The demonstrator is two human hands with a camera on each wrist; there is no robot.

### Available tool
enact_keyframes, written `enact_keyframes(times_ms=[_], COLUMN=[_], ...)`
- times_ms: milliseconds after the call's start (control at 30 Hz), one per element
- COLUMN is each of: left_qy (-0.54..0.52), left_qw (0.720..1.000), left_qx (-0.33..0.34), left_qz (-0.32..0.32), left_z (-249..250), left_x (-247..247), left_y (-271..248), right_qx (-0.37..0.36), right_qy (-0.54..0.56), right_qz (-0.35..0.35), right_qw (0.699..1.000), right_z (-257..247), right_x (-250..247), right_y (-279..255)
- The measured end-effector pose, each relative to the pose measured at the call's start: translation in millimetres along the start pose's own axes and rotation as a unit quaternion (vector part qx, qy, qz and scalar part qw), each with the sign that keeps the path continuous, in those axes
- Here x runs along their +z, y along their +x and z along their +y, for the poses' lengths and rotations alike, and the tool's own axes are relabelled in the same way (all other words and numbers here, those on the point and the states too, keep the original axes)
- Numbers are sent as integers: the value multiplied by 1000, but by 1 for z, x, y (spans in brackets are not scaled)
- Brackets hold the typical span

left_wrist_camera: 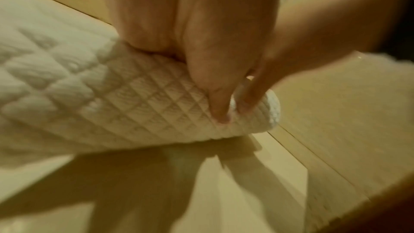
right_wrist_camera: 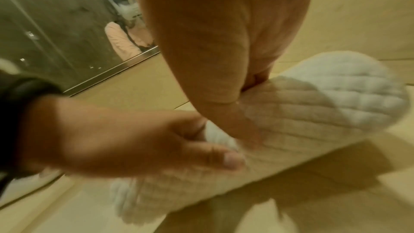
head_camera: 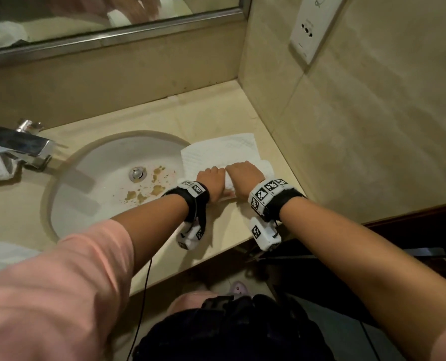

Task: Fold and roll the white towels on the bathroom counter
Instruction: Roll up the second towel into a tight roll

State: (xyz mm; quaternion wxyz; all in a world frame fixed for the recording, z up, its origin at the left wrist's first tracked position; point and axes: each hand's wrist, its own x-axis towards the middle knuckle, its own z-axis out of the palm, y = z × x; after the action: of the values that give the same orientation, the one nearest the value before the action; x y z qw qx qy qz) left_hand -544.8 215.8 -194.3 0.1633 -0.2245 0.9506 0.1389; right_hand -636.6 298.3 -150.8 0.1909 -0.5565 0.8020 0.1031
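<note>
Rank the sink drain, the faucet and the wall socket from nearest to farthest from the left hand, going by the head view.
From the left hand, which grips the rolled towel:
1. Sink drain, in the basin, to the hand's left.
2. Faucet, beyond the basin at the far left of the counter.
3. Wall socket, high on the right wall, up in the corner.

A bathroom: sink, faucet, wall mirror, tiled walls.

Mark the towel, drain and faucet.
towel (head_camera: 222, 149): head view, flat unrolled part.
drain (head_camera: 137, 174): head view, metal stopper.
faucet (head_camera: 21, 145): head view, top of the spout.
</note>
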Motion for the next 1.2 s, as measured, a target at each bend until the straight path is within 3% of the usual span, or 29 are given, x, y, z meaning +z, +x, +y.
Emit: enact_keyframes(times_ms=[100, 300, 500, 700, 1000, 1200], left_qy=[-18, -39, -28, 15, 126, 142], left_qw=[1000, 999, 1000, 997, 988, 986], left_qx=[7, 11, 3, 22, 22, 40], left_qz=[-17, -19, -12, 73, 91, 79], left_z=[-8, -12, -9, 4, 36, 47], left_x=[-4, -4, -6, 0, 14, 15], left_y=[9, 17, 15, -2, -37, -46], right_qx=[-29, -8, 30, 57, 129, 121], right_qy=[-12, -22, -80, -106, -43, -49], right_qz=[51, 127, 93, 61, -19, -43], right_qw=[998, 992, 992, 991, 990, 991], right_z=[11, 10, 2, -5, -5, 2], right_x=[16, 38, 34, 29, 33, 39], right_y=[-10, -12, 4, 5, -12, -30])
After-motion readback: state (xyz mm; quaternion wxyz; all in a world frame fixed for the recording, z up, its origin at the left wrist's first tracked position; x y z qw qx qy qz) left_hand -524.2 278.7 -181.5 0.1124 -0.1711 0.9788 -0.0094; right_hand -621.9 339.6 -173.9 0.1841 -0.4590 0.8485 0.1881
